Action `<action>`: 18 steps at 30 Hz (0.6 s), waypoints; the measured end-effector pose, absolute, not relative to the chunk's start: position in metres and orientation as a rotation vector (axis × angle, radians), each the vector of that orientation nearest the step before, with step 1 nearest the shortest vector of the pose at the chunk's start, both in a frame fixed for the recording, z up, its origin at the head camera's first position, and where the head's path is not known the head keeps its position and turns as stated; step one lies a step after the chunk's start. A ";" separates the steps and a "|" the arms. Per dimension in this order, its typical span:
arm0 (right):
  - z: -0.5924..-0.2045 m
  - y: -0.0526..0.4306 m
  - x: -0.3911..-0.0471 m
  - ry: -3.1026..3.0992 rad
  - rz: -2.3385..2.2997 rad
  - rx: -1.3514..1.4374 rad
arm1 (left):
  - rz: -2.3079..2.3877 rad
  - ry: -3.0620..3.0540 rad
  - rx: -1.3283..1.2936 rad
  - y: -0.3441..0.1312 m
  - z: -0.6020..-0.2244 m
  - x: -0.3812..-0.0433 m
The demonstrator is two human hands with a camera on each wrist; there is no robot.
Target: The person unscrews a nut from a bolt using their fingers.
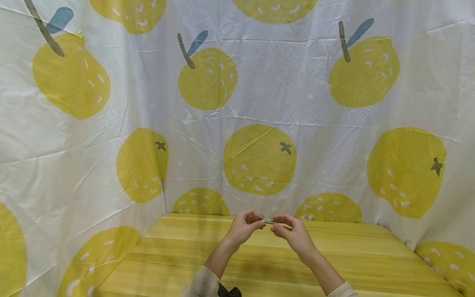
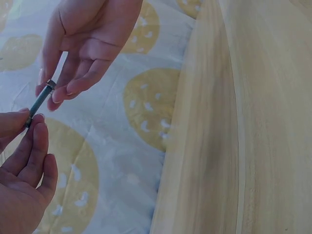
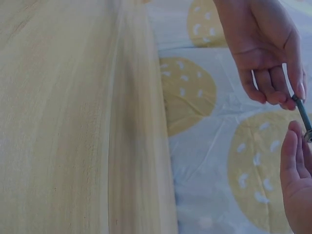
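Note:
A slim grey metal bolt (image 2: 39, 101) spans the gap between my two hands, above the far part of the table in the head view. My left hand (image 1: 241, 227) pinches one end of it between thumb and fingertips. At the other end, where a wider hex-shaped piece (image 2: 50, 84) sits, the thumb and fingertips of my right hand (image 1: 293, 233) grip it. In the right wrist view the bolt (image 3: 303, 114) runs near the right edge, its left end at the left hand's (image 3: 263, 53) fingertips. The thread shows along the shaft in the left wrist view.
A wood-grain table (image 1: 259, 264) lies below the hands. Behind it and at the sides hangs a white curtain (image 1: 267, 95) printed with yellow fruit. A dark strap (image 1: 229, 291) is at the left sleeve (image 1: 202, 284).

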State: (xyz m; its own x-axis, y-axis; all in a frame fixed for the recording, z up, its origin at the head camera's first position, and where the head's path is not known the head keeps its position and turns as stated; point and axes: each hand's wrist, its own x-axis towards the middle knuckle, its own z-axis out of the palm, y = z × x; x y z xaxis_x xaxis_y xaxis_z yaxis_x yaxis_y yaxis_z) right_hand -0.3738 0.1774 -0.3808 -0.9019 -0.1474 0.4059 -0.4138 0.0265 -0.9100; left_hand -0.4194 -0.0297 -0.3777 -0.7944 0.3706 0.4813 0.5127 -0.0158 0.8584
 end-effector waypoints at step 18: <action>-0.379 0.175 -0.371 -2.051 1.983 0.621 | -1.940 -2.126 -0.951 -0.030 -0.376 -0.417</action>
